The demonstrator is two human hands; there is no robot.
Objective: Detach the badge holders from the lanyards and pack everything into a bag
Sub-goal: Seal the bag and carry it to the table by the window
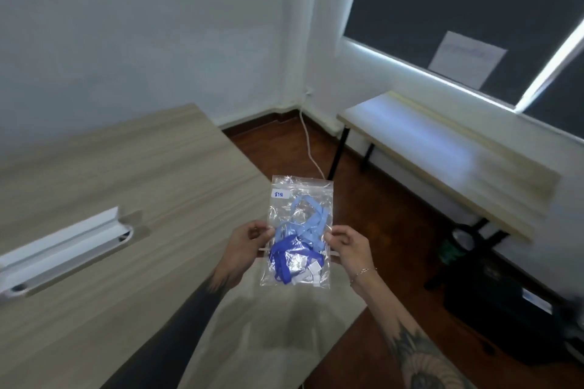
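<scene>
While the left hand [249, 235] and right hand [346, 245] each pinch a side edge, one clear crinkly plastic bag [298, 227] hangs above the wood-grain counter [126, 167], holding tangled flat lanyards [300, 240], light and dark blue; their number is unclear. Brown wooden floor [373, 230] lies beyond.

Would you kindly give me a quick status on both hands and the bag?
Left hand and right hand pinching clear zip bag by its sides, held above the table. Light blue and dark blue lanyards inside. Nothing in the way.
</scene>
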